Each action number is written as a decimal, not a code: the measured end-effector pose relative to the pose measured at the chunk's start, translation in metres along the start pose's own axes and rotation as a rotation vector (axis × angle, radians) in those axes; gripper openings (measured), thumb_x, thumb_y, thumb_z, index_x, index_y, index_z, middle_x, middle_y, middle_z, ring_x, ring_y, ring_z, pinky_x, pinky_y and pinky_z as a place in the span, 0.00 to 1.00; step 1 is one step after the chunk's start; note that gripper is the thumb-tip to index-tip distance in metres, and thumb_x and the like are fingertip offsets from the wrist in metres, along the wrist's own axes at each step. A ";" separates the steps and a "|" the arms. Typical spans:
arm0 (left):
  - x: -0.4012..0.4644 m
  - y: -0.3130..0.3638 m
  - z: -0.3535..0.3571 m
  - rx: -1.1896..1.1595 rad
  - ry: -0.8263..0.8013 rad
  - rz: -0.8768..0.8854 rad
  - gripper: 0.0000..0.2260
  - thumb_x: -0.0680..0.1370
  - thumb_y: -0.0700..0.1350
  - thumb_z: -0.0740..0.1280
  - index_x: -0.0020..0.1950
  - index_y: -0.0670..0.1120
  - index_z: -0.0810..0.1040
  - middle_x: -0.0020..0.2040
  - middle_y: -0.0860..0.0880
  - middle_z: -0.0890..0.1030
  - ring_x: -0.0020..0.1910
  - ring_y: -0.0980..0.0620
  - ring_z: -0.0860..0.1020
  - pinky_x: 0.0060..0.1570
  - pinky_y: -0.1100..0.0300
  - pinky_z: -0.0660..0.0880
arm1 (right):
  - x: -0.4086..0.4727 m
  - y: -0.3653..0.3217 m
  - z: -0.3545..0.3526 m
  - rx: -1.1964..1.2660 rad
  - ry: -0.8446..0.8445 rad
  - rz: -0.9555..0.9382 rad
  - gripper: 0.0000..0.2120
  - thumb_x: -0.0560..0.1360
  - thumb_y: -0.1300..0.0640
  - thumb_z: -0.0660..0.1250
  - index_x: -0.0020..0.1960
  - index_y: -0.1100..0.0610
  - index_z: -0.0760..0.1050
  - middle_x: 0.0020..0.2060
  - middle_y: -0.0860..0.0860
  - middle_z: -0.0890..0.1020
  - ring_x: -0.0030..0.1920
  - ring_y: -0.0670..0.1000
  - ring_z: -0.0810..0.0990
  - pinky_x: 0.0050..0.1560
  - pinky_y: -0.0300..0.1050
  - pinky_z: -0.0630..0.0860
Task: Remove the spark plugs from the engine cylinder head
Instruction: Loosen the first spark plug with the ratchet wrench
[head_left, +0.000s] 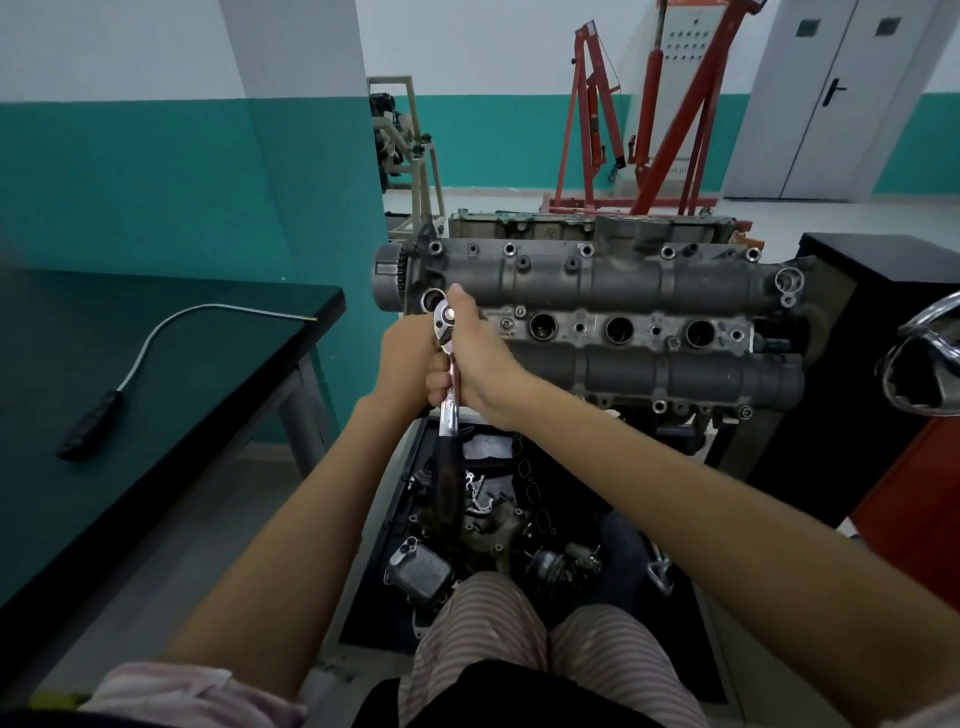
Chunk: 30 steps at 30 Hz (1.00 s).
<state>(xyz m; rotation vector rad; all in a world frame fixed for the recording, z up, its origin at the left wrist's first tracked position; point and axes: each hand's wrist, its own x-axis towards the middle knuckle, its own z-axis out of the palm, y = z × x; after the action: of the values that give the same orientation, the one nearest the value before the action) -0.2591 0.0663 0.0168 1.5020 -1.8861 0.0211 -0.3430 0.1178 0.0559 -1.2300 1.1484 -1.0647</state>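
Hands are meeting over the leftmost plug well of the cylinder head (597, 291), in the head view. The left hand (402, 364) is gripping the shank of the ratchet wrench (448, 384), fingers curled round it, while the right hand (475, 348) is wrapping over the ratchet's head, steadying it above the well. The wrench handle is pointing toward six o'clock, down at the tray of loose parts (467, 519). Three more wells (619, 329) are sitting open toward three o'clock along the head; whether plugs are still lying in them is too dark to tell. At nine o'clock a flexible pickup tool (156, 343) is lying on the green table (104, 467).

Judging by this, the first plug is being loosened. Next, the handle is probably needing a steady swing, with the socket kept square in the well.
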 end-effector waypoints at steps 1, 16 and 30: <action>0.000 0.000 0.000 0.000 0.009 0.016 0.13 0.75 0.38 0.62 0.31 0.46 0.67 0.25 0.50 0.68 0.26 0.52 0.65 0.27 0.58 0.58 | 0.002 -0.004 -0.005 -0.133 -0.012 -0.036 0.24 0.79 0.41 0.50 0.35 0.57 0.66 0.23 0.51 0.68 0.21 0.49 0.67 0.24 0.38 0.64; -0.001 0.007 -0.001 0.026 0.088 0.055 0.11 0.74 0.36 0.62 0.33 0.44 0.67 0.30 0.42 0.76 0.30 0.42 0.74 0.28 0.56 0.64 | 0.002 -0.015 -0.019 -0.954 0.167 -0.371 0.27 0.77 0.35 0.50 0.48 0.60 0.69 0.34 0.50 0.74 0.34 0.50 0.74 0.32 0.42 0.65; -0.002 0.006 -0.002 0.036 0.074 0.052 0.09 0.72 0.43 0.60 0.32 0.43 0.72 0.31 0.45 0.75 0.32 0.45 0.72 0.32 0.56 0.63 | 0.004 -0.012 -0.029 -0.986 0.088 -0.360 0.23 0.77 0.39 0.54 0.36 0.57 0.69 0.26 0.48 0.72 0.26 0.46 0.71 0.22 0.37 0.63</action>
<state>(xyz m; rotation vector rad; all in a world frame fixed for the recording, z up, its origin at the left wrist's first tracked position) -0.2630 0.0708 0.0192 1.4564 -1.8743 0.1332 -0.3711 0.1094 0.0683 -2.2328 1.6378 -0.8010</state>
